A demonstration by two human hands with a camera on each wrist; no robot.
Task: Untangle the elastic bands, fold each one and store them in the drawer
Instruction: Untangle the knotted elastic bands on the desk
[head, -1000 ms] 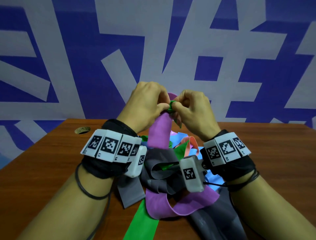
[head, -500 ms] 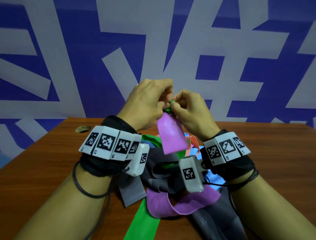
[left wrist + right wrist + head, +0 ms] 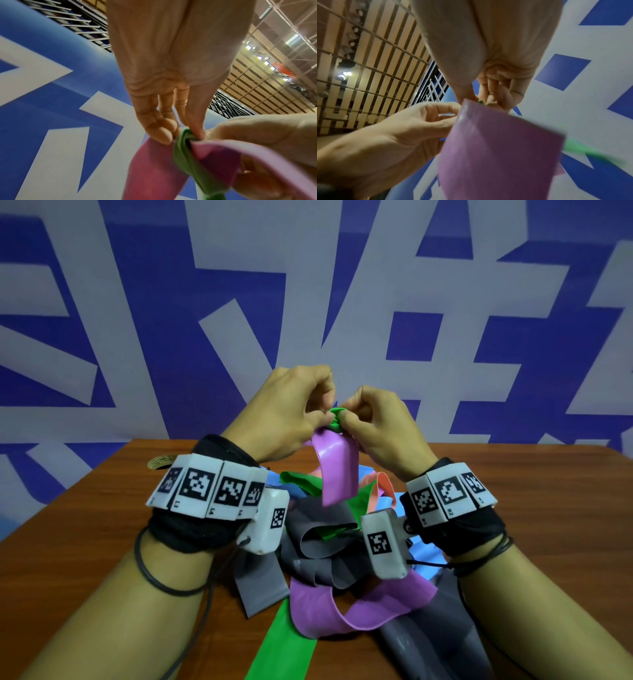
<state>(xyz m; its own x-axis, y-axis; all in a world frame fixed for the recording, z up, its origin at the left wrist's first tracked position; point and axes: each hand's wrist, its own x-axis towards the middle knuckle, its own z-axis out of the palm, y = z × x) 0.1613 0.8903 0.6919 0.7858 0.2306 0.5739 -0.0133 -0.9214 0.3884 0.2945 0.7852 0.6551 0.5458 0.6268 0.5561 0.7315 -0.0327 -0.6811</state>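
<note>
Working the green band's knot [image 3: 335, 419] loose calls for small picks, not pulls: the left hand [image 3: 287, 412] pinches it with thumb and fingertips [image 3: 164, 135], while the right hand [image 3: 376, 426] pinches its other side, the purple band [image 3: 337, 467] hanging free below both. Beneath the wrists lies the heap of grey, green, blue and orange bands [image 3: 325, 535] on the wooden table [image 3: 85, 525]. Open room lies outward of each hand; beyond the knuckles stands the patterned wall [image 3: 137, 302]. No drawer shows.
</note>
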